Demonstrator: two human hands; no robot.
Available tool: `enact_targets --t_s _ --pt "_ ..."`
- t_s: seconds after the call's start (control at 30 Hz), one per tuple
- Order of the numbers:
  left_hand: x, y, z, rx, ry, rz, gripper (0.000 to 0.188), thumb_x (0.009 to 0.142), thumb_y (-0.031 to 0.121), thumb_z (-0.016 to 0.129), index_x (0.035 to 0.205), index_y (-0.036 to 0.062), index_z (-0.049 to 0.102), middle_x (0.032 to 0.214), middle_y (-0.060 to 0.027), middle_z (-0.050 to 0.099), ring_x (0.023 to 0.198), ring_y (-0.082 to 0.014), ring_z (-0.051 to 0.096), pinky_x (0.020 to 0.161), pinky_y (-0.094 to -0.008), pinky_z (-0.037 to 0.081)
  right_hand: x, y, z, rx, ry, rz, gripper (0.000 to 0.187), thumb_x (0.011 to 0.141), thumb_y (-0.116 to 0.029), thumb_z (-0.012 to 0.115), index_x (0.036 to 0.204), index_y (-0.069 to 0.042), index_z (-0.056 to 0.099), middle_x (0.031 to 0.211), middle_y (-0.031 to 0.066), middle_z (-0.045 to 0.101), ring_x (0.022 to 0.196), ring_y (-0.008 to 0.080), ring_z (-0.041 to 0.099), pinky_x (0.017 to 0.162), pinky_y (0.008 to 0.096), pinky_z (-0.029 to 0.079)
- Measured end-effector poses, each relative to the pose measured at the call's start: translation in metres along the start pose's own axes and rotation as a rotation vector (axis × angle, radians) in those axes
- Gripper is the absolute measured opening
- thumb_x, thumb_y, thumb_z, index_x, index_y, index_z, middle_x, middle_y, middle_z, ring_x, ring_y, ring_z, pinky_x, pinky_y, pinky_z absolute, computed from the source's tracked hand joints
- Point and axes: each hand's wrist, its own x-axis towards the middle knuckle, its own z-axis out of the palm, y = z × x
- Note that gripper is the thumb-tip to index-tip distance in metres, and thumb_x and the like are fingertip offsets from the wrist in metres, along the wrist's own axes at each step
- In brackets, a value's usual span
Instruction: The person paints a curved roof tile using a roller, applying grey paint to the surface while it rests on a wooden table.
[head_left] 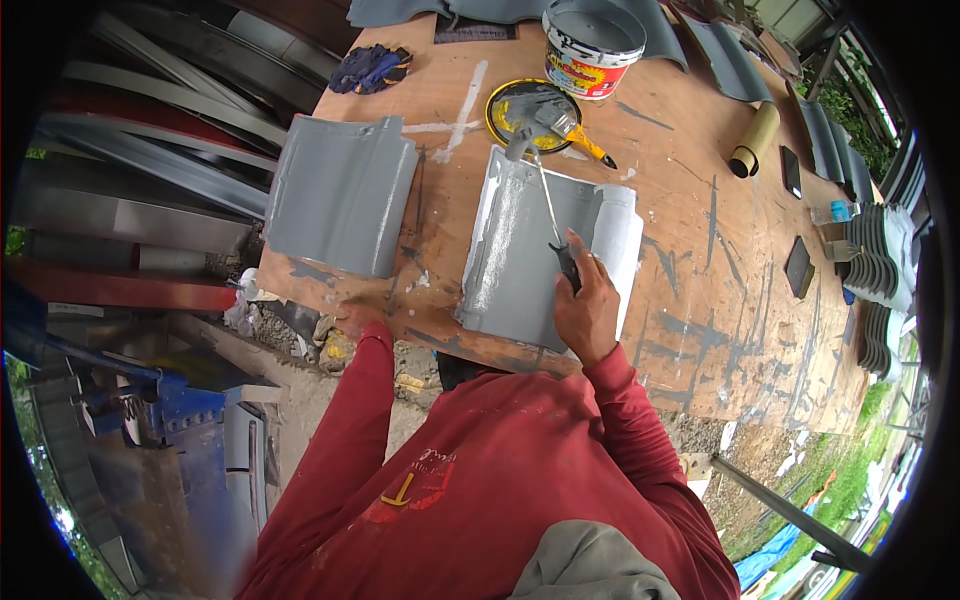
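My right hand (588, 308) is wrapped round the black handle of a small paint roller (547, 200). The roller's grey-coated head is at the near edge of a round lid (500, 108) smeared with grey paint. Below the roller lies a curved roof tile (530, 270), mostly wet grey, with a white strip along its right side and white streaks on the left. My left hand (357, 318) rests on the table's near edge, fingers lying along the wood, holding nothing visible. A fully grey roof tile (340, 195) lies just beyond it.
A yellow-handled paintbrush (590, 145) lies across the lid, beside a paint bucket (596, 50). Dark gloves (370, 68) are at the far left. A brown roll (755, 140), a phone (791, 172), a bottle (835, 212) and stacked tiles (880, 245) stand rightward on the plywood table (690, 290).
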Motion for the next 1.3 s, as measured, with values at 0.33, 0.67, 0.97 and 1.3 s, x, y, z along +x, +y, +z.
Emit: enact_targets --t_s 0.33,0.67,0.97,1.3 --pt "0.012 -0.014 0.005 -0.062 -0.002 -0.012 0.071 0.098 0.059 0.048 0.132 -0.0011 0.062 0.122 -0.0274 0.068 0.112 -0.0466 0.066 0.096 -0.0560 0.052 -0.039 -0.019 0.028 0.411 -0.356 0.241 0.056 0.086 -0.004 0.069 0.139 0.006 0.054 0.102 0.0286 0.067 0.089 0.0448 0.068 0.081 0.0463 0.053" --pt "0.000 -0.001 -0.001 -0.070 -0.041 -0.018 0.068 0.096 0.059 0.050 0.129 0.0008 0.064 0.120 -0.0253 0.070 0.110 -0.0441 0.068 0.094 -0.0536 0.054 0.008 -0.023 0.057 0.540 -0.212 0.289 0.051 0.093 -0.002 0.065 0.141 0.009 0.051 0.093 0.0157 0.062 0.062 0.0205 0.072 0.054 0.0326 0.055" --pt "0.001 0.000 0.000 -0.068 0.047 0.000 0.062 0.095 0.056 0.054 0.124 0.0036 0.069 0.114 -0.0232 0.073 0.104 -0.0417 0.071 0.090 -0.0531 0.056 -0.049 -0.040 0.034 0.672 -0.296 0.427 0.048 0.089 -0.002 0.066 0.133 0.011 0.055 0.087 0.0223 0.066 0.058 0.0242 0.070 0.053 0.0350 0.054" --pt "0.025 -0.015 0.010 -0.005 0.011 0.014 0.066 0.098 0.059 0.046 0.134 0.0064 0.063 0.123 -0.0239 0.070 0.109 -0.0447 0.068 0.095 -0.0551 0.053 -0.022 -0.013 0.053 0.598 -0.258 0.269 0.048 0.091 0.000 0.065 0.135 0.014 0.052 0.085 0.0109 0.058 0.062 0.0187 0.071 0.053 0.0332 0.057"
